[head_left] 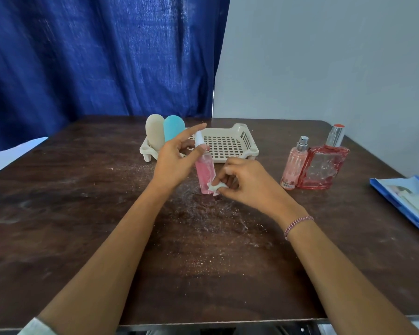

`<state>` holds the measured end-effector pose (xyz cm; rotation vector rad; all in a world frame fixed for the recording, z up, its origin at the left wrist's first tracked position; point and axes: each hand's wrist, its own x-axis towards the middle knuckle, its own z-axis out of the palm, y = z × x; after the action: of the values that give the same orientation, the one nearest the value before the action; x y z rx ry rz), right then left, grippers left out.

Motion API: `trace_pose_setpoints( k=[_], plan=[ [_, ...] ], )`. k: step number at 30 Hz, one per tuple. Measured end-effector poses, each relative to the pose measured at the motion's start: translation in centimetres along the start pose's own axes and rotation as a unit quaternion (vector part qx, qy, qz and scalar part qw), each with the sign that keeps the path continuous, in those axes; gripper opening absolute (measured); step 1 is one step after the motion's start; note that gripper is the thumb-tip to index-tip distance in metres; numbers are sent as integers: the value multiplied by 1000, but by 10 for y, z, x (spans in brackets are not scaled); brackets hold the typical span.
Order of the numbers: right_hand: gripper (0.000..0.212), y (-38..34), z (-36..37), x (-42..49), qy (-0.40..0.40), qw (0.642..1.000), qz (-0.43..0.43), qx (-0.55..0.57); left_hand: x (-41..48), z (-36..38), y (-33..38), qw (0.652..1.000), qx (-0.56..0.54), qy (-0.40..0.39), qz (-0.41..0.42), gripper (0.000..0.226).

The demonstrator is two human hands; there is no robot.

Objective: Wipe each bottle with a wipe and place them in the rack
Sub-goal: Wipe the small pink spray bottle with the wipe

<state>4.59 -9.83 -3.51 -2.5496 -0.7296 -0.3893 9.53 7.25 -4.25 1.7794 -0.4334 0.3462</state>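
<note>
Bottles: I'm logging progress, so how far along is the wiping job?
Done: a beige bottle and a blue bottle stand in the rack. In hand: left hand holds a pink spray bottle; right hand rubs a wipe. Left: two pink perfume bottles.

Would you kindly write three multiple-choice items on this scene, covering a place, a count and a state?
1. Where do the beige bottle and the blue bottle stand?
A. At the left end of the rack
B. Beside the square red bottle
C. On the blue packet

2. How many bottles stand on the table right of the rack?
A. One
B. Two
C. Four

3. What is the right hand doing?
A. Resting flat
B. Pressing a wipe against the pink spray bottle
C. Lifting the rack

Key: 1 A, both stand upright in its left end; 2 B, the slim pink bottle and the square red bottle; 3 B, while the left hand holds the bottle's top.
</note>
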Motion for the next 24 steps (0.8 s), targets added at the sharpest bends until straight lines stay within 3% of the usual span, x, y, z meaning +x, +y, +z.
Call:
trace_pose_setpoints(
  k=[5,7,18,21,24],
  plan=[
    [16,-2,2,4,176,980,10,86,0,-1,4,1000,-1,-7,19,37],
    [15,-2,4,5,210,974,0,87,-1,2,6,999,10,-8,30,38],
    [23,5,-1,-1,-52,995,22,79,1,2,1,1000,-5,13,16,36],
    [22,3,-1,0,-30,997,13,67,3,0,1,1000,-18,15,12,35],
    [18,0,2,3,70,996,12,61,2,1,4,999,-24,11,19,36]
  ],
)
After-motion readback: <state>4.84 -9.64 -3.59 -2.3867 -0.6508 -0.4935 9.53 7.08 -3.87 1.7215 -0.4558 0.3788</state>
